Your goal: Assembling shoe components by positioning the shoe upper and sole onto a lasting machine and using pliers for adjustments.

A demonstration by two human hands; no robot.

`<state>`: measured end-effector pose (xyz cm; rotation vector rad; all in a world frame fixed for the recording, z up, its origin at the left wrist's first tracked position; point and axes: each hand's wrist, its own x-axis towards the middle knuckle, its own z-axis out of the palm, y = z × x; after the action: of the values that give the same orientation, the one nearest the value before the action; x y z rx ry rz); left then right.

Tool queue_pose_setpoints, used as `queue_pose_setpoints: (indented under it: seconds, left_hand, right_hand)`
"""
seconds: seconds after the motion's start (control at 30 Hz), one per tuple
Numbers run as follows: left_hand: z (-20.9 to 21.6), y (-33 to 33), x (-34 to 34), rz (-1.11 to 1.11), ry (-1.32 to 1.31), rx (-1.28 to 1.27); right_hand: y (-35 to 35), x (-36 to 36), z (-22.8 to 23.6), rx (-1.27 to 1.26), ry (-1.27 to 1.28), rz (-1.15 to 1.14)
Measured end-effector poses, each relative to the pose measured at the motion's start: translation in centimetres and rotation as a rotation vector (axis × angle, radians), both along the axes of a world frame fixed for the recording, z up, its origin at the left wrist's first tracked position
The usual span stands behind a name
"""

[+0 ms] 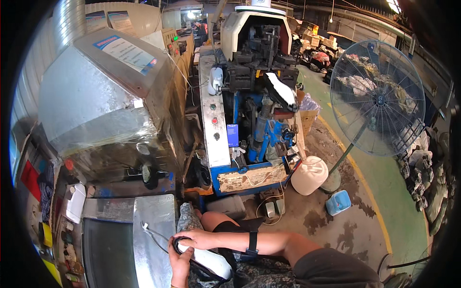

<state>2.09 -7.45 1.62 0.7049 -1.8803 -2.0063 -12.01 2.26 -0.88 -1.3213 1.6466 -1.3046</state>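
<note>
In my lap lies a dark-edged shoe upper (211, 261) with its long white underside facing up. My left hand (180, 264) wraps round its end nearest the metal conveyor. Over that same end lies my right hand (196, 238), fingers pressed on the dark rim; some fingertips are hidden. A similar white-bottomed shoe upper (281, 90) sits tilted on the front of the machine (263, 67), well ahead of my hands.
A metal-hooded unit (103, 91) stands at left, above a conveyor bed (108, 254). A cream jerrycan (309, 176), a blue container (338, 202) and a large standing fan (378, 98) occupy the right. Foot pedals (270, 210) and a loose cable lie before the machine.
</note>
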Motion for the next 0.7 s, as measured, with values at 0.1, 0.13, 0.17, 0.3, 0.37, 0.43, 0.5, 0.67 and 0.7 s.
queue_pose_setpoints:
  seconds: [0.1, 0.13, 0.17, 0.3, 0.37, 0.43, 0.5, 0.67, 0.7]
  left_hand:
    - [-1.3, -0.2, -0.2, -0.008, -0.001, -0.135]
    - [-1.7, -0.3, -0.2, -0.012, -0.005, -0.137]
    - [-1.9, -0.5, -0.3, -0.014, 0.009, -0.154]
    - [-1.7, -1.0, -0.4, -0.081, 0.029, -0.078]
    - [-0.8, -1.3, -0.5, 0.013, -0.032, -0.092]
    - [0.3, -1.8, -0.5, 0.005, 0.034, -0.575]
    - [1.3, -2.0, -0.3, -0.174, 0.060, -0.013]
    - [1.4, -0.8, 1.3, 0.041, 0.008, 0.244]
    - [1.0, -0.2, 1.6, 0.080, -0.043, 0.235]
  right_hand:
    - [-0.3, 0.4, -0.6, 0.033, 0.057, -0.058]
    - [-0.4, 0.5, -0.7, 0.046, 0.071, -0.078]
    - [-0.2, 0.9, -0.9, 0.004, 0.060, -0.098]
    - [2.3, 3.4, -1.0, -0.110, -0.024, -0.236]
    - [5.7, 5.3, -0.9, 0.113, -0.125, -0.297]
    - [8.2, 5.9, -0.6, 0.276, -0.232, -0.293]
    - [9.1, 4.8, -0.2, 0.089, -0.194, -0.315]
    - [8.7, 3.2, 0.8, 0.150, -0.281, -0.129]
    - [8.4, 3.3, 0.6, 0.109, -0.295, -0.048]
